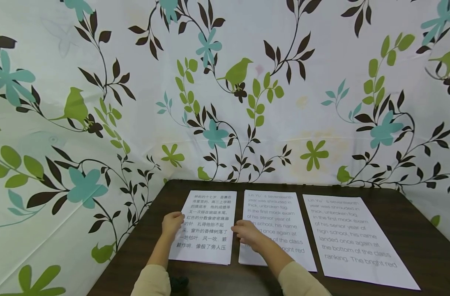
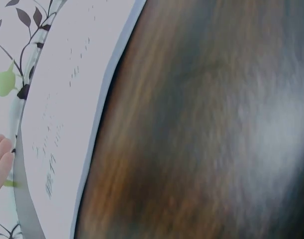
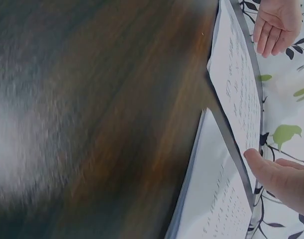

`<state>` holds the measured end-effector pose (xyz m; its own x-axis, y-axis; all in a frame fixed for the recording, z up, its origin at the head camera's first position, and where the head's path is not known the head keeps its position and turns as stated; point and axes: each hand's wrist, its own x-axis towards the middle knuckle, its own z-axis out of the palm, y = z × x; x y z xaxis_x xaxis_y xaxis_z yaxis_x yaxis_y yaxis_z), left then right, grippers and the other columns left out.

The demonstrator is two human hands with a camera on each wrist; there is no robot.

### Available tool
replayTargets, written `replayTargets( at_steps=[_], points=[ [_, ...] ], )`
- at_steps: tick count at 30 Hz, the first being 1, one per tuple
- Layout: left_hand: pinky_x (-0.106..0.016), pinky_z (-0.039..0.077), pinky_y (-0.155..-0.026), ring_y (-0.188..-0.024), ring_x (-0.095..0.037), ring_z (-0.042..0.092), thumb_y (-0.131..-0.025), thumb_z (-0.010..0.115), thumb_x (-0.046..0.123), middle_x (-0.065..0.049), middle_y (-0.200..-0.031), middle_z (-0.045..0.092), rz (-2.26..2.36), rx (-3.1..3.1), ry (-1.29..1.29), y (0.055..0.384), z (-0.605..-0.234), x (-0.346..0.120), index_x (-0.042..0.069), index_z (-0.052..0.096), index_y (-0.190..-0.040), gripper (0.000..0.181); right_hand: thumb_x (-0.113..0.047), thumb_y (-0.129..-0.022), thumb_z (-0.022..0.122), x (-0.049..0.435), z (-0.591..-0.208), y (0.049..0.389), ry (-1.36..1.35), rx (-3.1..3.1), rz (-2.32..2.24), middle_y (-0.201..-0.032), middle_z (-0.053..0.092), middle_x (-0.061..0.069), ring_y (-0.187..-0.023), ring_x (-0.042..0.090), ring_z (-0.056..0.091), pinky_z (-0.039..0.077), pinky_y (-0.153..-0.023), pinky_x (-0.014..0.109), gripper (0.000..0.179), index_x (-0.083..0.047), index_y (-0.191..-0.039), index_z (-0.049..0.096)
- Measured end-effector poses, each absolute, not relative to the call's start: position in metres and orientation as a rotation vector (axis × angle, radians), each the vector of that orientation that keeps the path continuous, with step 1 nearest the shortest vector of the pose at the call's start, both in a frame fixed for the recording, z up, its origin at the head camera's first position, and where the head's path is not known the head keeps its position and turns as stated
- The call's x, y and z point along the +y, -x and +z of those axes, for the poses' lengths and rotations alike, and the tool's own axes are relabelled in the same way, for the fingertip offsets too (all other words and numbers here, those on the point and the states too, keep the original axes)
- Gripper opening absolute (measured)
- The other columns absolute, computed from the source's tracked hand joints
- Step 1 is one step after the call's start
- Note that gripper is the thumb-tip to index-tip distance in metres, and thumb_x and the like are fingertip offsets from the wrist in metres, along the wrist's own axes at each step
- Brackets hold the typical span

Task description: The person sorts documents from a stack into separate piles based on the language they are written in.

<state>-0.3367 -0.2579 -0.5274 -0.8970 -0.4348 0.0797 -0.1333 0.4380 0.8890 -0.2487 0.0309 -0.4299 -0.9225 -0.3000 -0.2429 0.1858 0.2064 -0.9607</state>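
Note:
A white stack of paper printed with Chinese text (image 1: 206, 226) lies on the dark table between the two hands. My left hand (image 1: 172, 224) is at its left edge. In the right wrist view that left hand (image 3: 278, 25) appears raised, palm showing and fingers fairly straight, holding nothing. My right hand (image 1: 248, 234) hovers near the stack's right edge, partly covering the middle stack of English text (image 1: 271, 213). Its thumb (image 3: 261, 164) extends in the right wrist view, apart from the paper; most other fingers are hidden. Fingertips show at the left border of the left wrist view.
A third sheet of English text (image 1: 358, 242) lies to the right. The dark wooden table (image 1: 217, 283) meets a patterned curtain (image 1: 239, 135) with birds, leaves and flowers at its back and left. A small dark object (image 1: 178, 283) sits near the left sleeve.

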Motion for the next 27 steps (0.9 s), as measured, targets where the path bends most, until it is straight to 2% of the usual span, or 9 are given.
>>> replayTargets(
  at_steps=[12, 27],
  points=[
    [-0.035, 0.046, -0.065, -0.08, -0.022, 0.056, -0.082, 0.055, 0.027, -0.012, -0.095, 0.057, -1.537, -2.403, -0.486, 0.347, -0.525, -0.234, 0.003, 0.055, -0.109, 0.036, -0.017, -0.084, 0.051, 0.052, -0.421, 0.254, 0.032, 2.171, -1.774, -0.122, 0.035, 0.031, -0.106, 0.042, 0.041, 0.038, -0.084, 0.046, 0.054, 0.013, -0.124, 0.031],
    [-0.032, 0.048, -0.062, -0.075, -0.019, 0.057, -0.079, 0.059, 0.027, -0.008, -0.089, 0.059, -1.597, -2.378, -0.343, 0.36, -0.527, -0.203, 0.003, 0.058, -0.104, 0.035, -0.021, -0.084, 0.051, 0.081, -0.409, 0.259, -0.028, 2.221, -1.794, -0.123, 0.036, 0.029, -0.108, 0.041, 0.04, 0.039, -0.083, 0.045, 0.056, 0.01, -0.126, 0.03]
  ],
)
